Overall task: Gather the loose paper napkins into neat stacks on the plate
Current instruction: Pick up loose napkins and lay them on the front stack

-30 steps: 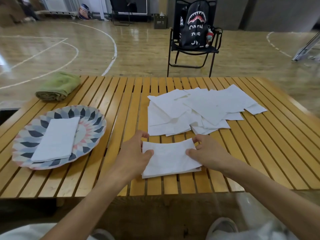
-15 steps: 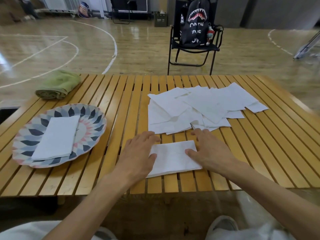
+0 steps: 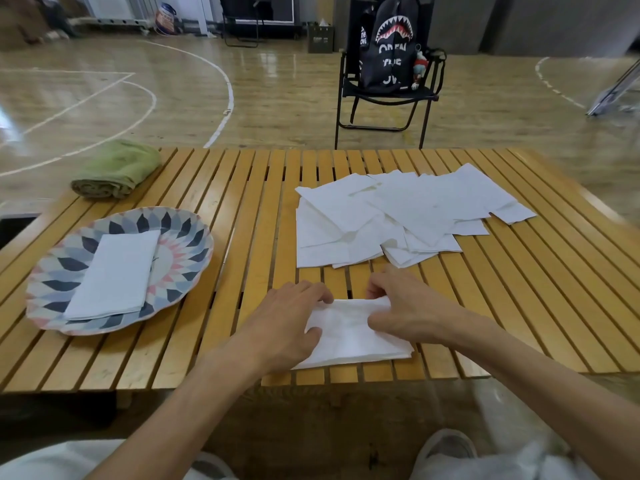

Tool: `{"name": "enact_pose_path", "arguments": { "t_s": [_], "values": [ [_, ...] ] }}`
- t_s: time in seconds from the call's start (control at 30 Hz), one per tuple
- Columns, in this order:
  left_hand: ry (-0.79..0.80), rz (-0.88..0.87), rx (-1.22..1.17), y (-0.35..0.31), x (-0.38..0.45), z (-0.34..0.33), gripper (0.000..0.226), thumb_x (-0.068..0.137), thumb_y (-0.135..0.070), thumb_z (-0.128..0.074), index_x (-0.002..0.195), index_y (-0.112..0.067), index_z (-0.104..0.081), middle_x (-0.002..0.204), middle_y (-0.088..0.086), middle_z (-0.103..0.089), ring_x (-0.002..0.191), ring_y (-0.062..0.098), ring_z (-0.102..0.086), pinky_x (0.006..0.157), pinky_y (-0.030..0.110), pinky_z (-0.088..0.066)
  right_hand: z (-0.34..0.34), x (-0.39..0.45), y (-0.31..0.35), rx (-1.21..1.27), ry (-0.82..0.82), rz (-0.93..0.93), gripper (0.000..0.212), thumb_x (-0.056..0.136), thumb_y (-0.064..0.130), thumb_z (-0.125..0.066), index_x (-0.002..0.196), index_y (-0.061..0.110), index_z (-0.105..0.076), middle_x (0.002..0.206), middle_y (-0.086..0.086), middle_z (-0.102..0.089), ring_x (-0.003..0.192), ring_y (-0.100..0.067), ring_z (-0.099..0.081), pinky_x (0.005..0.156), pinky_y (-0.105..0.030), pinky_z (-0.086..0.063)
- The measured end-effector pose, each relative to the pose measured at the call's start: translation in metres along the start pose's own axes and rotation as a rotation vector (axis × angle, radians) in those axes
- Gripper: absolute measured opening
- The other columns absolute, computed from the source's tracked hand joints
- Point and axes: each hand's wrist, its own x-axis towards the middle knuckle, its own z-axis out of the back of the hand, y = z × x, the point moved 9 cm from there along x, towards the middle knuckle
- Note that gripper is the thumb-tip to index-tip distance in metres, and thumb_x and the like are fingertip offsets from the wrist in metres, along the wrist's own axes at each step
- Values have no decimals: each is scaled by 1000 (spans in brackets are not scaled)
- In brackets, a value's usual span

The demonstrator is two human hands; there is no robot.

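A folded white napkin [image 3: 349, 336] lies near the front edge of the slatted wooden table [image 3: 242, 209]. My left hand [image 3: 287, 318] grips its left end, fingers curled over the top edge and thumb on the paper. My right hand [image 3: 403, 308] pinches its upper right part, lifting that edge slightly. Behind them, several loose white napkins [image 3: 398, 216] lie spread and overlapping. At the left stands a patterned plate [image 3: 180, 237] with a neat stack of folded napkins [image 3: 116, 275] on it.
A rolled green towel [image 3: 116, 169] sits at the table's far left corner. Beyond the table stands a black folding chair [image 3: 384, 98] with a shark-print backpack [image 3: 389, 46] on a gym floor. My shoes show below the table's front edge.
Both hands had pressed flat on the folded napkin; now their fingers curl round its top edge and lift it a little. The napkin has shifted slightly nearer the front edge.
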Motion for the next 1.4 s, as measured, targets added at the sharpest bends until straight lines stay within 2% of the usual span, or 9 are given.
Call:
{"name": "enact_pose_path", "arguments": {
  "t_s": [0.2,0.33,0.43,0.53,0.7,0.8,0.97,1.13,1.4],
  "values": [
    [-47,-15,-171,-6,-1,7,47,91,-41,-60,135,-36,-43,126,-15,-54,114,5,-50,101,33,-43,10,-9,18,247,-33,124,11,83,22,-64,86,29,-56,89,8,-60,83,-10,-55,66,-28,-46],
    [-113,-49,-383,-15,-2,23,8,98,-31,-54,101,-29,-61,88,-9,-63,76,8,-58,67,35,-52,31,-18,32,591,-119,217,24,82,24,-69,102,35,-61,97,12,-69,88,-9,-66,68,-23,-55],
    [-257,6,-661,-10,-8,44,9,99,-29,-55,103,-27,-63,89,-9,-64,80,11,-62,67,35,-54,40,-21,28,896,-163,147,40,78,31,-75,115,38,-61,106,17,-71,96,-7,-68,76,-24,-58],
    [-357,44,-889,-7,-15,59,16,98,-27,-58,113,-32,-62,99,-10,-67,92,11,-65,74,34,-60,35,-21,41,1101,-105,151,38,84,26,-74,121,28,-65,109,11,-73,103,-11,-68,84,-28,-58],
    [-466,27,-1016,-14,-21,76,25,99,-19,-53,115,-37,-60,98,-11,-65,89,9,-64,66,21,-56,39,-14,66,1062,-278,147,23,89,18,-64,109,28,-70,99,8,-73,95,-11,-69,77,-31,-60],
    [-504,121,-1032,-5,-20,65,28,101,-17,-45,123,-33,-53,102,-8,-62,89,5,-61,66,16,-52,28,-8,71,1103,-333,110,26,88,13,-62,108,28,-68,95,6,-70,88,-10,-67,66,-21,-55],
    [-424,282,-1052,8,-20,25,25,104,-23,-38,126,-33,-43,114,-2,-57,97,5,-59,67,15,-52,-9,-4,68,1010,-304,40,32,95,6,-52,120,24,-58,107,-3,-65,102,-17,-63,77,-30,-60],
    [-484,352,-867,34,-21,64,18,99,-27,-43,117,-33,-45,106,-5,-58,91,11,-60,65,26,-56,9,20,86,935,-331,62,27,99,17,-48,122,28,-54,108,5,-64,97,-11,-63,64,-18,-49],
    [-624,545,-717,158,-74,153,22,90,-14,-62,110,-23,-60,104,-1,-69,97,18,-67,82,41,-58,-2,96,197,942,-90,81,13,92,14,-59,104,19,-62,101,2,-69,87,-13,-68,67,-34,-62]
  ]
}}
